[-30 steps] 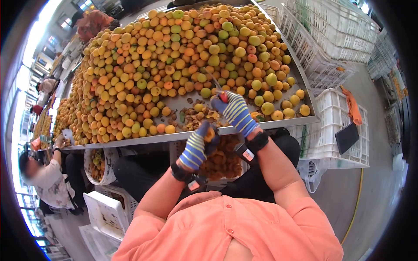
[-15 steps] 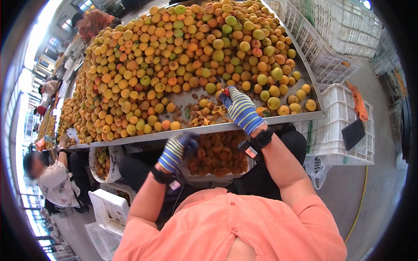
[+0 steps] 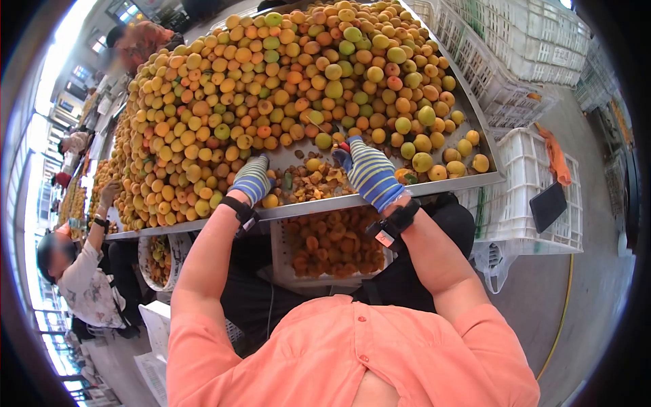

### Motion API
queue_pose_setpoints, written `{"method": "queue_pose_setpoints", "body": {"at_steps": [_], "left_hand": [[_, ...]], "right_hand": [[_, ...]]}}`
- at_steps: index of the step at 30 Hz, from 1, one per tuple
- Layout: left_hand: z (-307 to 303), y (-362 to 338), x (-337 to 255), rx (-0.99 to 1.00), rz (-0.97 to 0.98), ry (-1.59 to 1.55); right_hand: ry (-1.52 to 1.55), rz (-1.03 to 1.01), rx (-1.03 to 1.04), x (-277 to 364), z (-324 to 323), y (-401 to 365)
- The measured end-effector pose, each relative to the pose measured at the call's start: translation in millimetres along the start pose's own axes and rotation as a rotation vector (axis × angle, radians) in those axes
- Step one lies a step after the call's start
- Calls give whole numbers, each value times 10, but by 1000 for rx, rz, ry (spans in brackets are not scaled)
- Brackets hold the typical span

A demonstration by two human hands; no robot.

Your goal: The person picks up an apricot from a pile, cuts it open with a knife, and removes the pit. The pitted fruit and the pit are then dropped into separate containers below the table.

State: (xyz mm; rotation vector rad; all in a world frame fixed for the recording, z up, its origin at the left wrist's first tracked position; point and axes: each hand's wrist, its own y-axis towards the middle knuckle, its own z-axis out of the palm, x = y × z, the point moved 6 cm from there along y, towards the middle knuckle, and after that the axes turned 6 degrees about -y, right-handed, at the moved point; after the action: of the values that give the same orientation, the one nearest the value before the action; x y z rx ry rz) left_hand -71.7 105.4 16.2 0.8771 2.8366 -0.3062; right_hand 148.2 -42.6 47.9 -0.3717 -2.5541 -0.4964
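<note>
My left hand (image 3: pixel 252 179), in a blue-and-yellow striped glove, reaches over the near rim of the metal table (image 3: pixel 325 202) and touches the edge of a heap of apricots (image 3: pixel 224 102). Its fingertips are lost among the fruit, so I cannot make out whether they grip one. In a matching glove, my right hand (image 3: pixel 371 173) is closed around the red handle of a small knife (image 3: pixel 344 146). Its thin blade points up and left toward the heap. Between my hands lies a scatter of apricot pits and scraps (image 3: pixel 315 180).
Below the table edge, a white crate (image 3: pixel 339 247) of split apricots sits between my knees. A bucket (image 3: pixel 166 261) stands left of it. At right are stacked white crates (image 3: pixel 515 47) and a crate with an orange cloth (image 3: pixel 556 159). A co-worker (image 3: pixel 85 271) sits at far left.
My left hand has moved up and left, from above the crate to the apricot heap. My right hand has shifted slightly left, still holding the knife.
</note>
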Motion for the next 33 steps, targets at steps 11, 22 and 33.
{"method": "queue_pose_setpoints", "body": {"at_steps": [11,22,33], "left_hand": [[10,-417,-768,273,6,-2061],[173,-427,-1050,159,126,-2096],[211,-480,-1114,45,81,-1880]], "right_hand": [[1059,204,319,181,263,-200],[1051,40,240,243,141,-258],[687,-52,103,248,46,-300]]}}
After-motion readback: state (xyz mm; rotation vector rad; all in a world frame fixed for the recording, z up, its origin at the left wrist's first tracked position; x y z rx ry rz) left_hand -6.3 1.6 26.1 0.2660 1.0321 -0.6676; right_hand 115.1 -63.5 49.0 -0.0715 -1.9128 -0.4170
